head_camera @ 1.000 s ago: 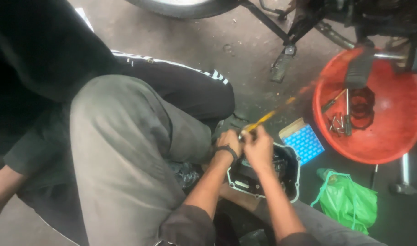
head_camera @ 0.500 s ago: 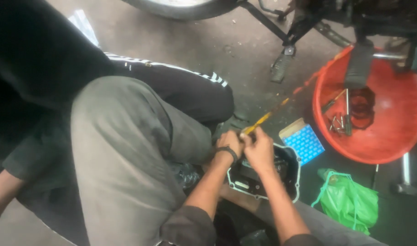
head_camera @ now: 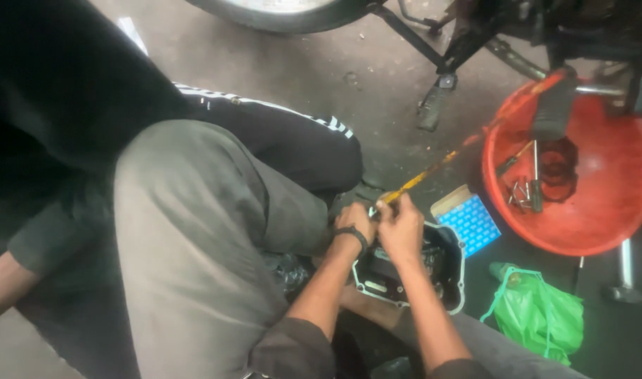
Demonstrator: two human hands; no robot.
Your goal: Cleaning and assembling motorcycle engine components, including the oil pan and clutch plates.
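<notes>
Both my hands meet over a dark metal engine cover [head_camera: 444, 270] with a pale gasket rim, which lies on the floor between my legs. My left hand [head_camera: 354, 221], with a black band on its wrist, is closed beside my right hand [head_camera: 399, 228]. Together they grip the near end of a long yellow-handled tool [head_camera: 433, 170] that slants up and to the right toward a red bowl [head_camera: 609, 217]. Which hand carries the tool's weight I cannot tell. My grey trouser knee [head_camera: 194, 231] fills the left.
The red bowl at right holds bolts, a dark ring and small tools. A blue patterned box [head_camera: 472, 223] lies beside the cover, a green plastic bag [head_camera: 538, 316] below it. A motorcycle's wheel, stand and frame cross the top. Another person's dark striped leg [head_camera: 293, 133] sits close by.
Both hands stay pressed together on the tool over the cover. The view has shifted slightly; nothing else has visibly moved.
</notes>
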